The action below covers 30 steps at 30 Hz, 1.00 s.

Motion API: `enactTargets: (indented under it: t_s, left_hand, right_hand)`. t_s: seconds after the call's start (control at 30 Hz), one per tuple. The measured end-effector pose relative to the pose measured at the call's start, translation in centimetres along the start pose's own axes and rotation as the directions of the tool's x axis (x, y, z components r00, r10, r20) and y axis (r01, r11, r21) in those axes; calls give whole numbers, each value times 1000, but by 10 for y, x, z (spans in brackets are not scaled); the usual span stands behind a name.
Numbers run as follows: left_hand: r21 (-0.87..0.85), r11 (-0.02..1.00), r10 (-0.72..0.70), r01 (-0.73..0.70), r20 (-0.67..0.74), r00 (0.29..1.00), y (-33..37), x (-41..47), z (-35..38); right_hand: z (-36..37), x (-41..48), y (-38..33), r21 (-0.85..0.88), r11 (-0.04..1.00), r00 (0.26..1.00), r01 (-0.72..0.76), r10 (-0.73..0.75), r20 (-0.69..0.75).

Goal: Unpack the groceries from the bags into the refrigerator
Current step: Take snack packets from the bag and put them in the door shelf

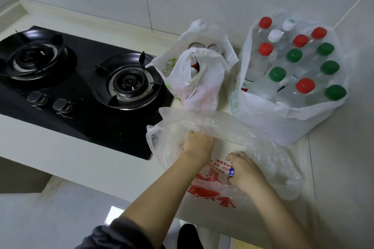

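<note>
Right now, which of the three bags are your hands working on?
The clear red-printed bag nearest you; the can bag and bottle bag behind it are untouched.

You have thin, crinkled, translucent plastic bags (222,127), clear plastic bottles (263,60) with smooth caps, a glossy black glass hob (87,111), a smooth pale tabletop (60,147).

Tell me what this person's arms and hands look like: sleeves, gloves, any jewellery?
Both hands are bare: the left hand and right hand wear no gloves, and no ring or watch shows. The left forearm is uncovered up to a dark grey sleeve bunched near the elbow. The right forearm is uncovered as far as the picture shows; any sleeve is out of view.
</note>
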<state>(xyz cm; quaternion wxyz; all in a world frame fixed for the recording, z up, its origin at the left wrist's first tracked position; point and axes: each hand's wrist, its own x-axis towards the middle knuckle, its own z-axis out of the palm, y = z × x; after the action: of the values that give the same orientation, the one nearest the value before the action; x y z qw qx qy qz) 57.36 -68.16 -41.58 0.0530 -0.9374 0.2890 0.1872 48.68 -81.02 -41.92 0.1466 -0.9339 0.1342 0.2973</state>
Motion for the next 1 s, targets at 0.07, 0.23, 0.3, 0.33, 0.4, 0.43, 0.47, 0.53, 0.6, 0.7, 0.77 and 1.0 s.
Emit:
enactTargets:
  t_s: [0.07,0.23,0.3,0.33,0.4,0.43,0.47,0.53,0.6,0.7,0.77,1.0]
  left_hand:
    - [-18,1000,7,-8,-24,1000,0,-1,8]
    - [-63,998,6,-6,2,1000,1,-21,21]
    - [-71,997,-1,2,13,1000,3,-32,25]
    - [-75,997,-2,4,21,1000,4,-36,27]
    - [-81,997,-4,6,22,1000,6,-42,29]
    - [-88,996,-7,8,9,1000,7,-43,29]
    - [-98,995,-13,12,-6,1000,6,-42,28]
    - [-118,993,-33,27,-48,998,3,-36,26]
    - [-114,993,-51,42,-72,996,0,-28,24]
    - [-90,994,-58,54,-46,997,-2,-17,25]
    - [-97,993,-78,72,-55,995,-2,-11,28]
    - [-291,952,-137,96,-122,983,-4,-14,32]
  right_hand:
    - [1,2,-1,10,1000,1000,1,-1,-7]
    - [-3,5,-5,18,1000,999,9,-8,-37]
    - [-3,6,-5,28,1000,999,7,-6,-50]
    - [-3,7,-5,35,999,999,8,-6,-52]
    - [-2,10,-5,42,999,999,10,-7,-53]
    - [-2,10,-4,42,999,999,12,-10,-50]
    - [-3,11,-4,39,999,999,16,-14,-42]
    - [-4,12,-3,26,999,1000,26,-26,-17]
    - [-6,12,-2,-7,999,999,39,-39,7]
    - [-6,12,-1,-55,996,998,65,-63,28]
    - [-7,13,-2,-70,995,996,77,-75,41]
    - [-7,16,-3,-51,994,989,95,-88,122]
